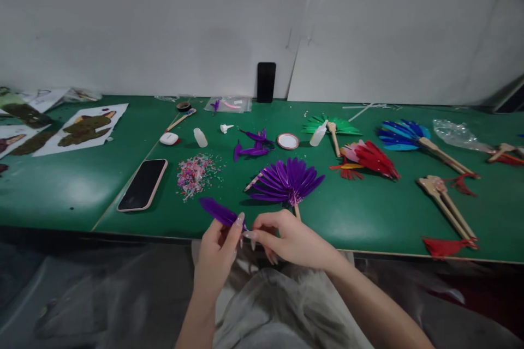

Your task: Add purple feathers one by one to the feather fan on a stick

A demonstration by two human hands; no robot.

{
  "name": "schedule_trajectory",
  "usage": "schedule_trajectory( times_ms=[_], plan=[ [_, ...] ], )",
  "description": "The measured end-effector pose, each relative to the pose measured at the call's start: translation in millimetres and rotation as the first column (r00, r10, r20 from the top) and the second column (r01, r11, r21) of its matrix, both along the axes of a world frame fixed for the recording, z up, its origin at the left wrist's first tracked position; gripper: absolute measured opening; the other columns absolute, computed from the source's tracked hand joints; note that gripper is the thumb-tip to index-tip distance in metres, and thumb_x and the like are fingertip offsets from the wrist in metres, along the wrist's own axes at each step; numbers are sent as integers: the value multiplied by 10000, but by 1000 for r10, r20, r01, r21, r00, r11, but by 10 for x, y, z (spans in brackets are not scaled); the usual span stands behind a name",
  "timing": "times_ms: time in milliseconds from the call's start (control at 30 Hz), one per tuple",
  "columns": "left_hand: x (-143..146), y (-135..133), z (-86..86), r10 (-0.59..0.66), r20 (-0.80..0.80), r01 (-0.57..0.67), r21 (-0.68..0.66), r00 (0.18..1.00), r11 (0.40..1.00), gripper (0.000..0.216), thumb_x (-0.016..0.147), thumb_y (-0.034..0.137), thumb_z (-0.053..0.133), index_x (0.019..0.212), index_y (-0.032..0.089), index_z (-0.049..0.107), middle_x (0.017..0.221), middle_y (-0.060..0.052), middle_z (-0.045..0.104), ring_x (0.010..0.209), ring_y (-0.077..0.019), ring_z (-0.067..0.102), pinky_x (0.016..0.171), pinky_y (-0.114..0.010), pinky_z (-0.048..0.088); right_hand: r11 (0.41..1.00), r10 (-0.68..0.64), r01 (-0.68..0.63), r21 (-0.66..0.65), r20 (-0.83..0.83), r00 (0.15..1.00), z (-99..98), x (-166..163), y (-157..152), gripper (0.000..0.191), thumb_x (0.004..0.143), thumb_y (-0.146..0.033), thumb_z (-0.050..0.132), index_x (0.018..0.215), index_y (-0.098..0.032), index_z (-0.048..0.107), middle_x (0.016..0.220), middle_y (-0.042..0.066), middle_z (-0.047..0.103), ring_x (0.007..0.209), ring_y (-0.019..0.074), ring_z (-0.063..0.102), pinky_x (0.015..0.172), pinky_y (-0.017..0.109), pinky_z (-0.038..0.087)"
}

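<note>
My left hand (218, 251) pinches the quill end of a loose purple feather (219, 211) at the near edge of the green table (368, 218). My right hand (286, 240) is closed beside it, fingertips meeting the same quill end. Just beyond my right hand lies a purple feather fan (286, 181) on a wooden stick. A few more purple feathers (254, 144) lie farther back.
A phone (143, 184) lies face up at left, next to a heap of coloured bits (195, 172). Small glue bottles (200, 137), a round lid (288, 141), and green (331, 126), red (370, 157) and blue (401, 134) feather fans lie across the table. Wooden sticks with red tassels (446, 204) are at right.
</note>
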State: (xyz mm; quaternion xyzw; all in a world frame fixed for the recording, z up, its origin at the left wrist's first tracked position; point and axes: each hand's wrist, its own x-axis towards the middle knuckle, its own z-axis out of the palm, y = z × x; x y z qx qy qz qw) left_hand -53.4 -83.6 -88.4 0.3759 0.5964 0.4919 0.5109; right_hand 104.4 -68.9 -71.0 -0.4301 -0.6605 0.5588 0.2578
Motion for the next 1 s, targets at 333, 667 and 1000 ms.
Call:
schedule_trajectory(
  times_ms=[333, 667, 1000],
  plan=[
    [136, 231, 70, -424, -121, 416, -85, 897, 905, 324, 688, 390, 706, 538, 154, 543, 441, 46, 452, 435, -71, 389, 462, -201, 302, 989, -69, 40, 139, 212, 975, -59, 621, -249, 318, 951, -307, 442, 670, -186, 533, 569, -41, 525, 510, 80, 441, 510, 196, 300],
    [397, 732, -173, -211, -433, 277, 95, 876, 956, 312, 749, 417, 650, 560, 175, 592, 518, 32, 450, 514, -112, 429, 504, -235, 321, 754, -541, 437, 491, 87, 836, -421, 1052, -250, 139, 913, -306, 543, 988, -202, 596, 811, 22, 669, 757, 144, 643, 708, 236, 499],
    [494, 868, -251, -207, -629, 329, 83, 750, 940, 274, 788, 408, 634, 614, 201, 682, 817, -38, 567, 874, -214, 524, 782, -317, 395, 713, -440, 77, 697, 359, 823, -721, 1024, -55, 674, 923, -391, 518, 1502, -257, 200, 1554, 105, 245, 1440, 264, 187, 1130, 522, 267]
  ],
)
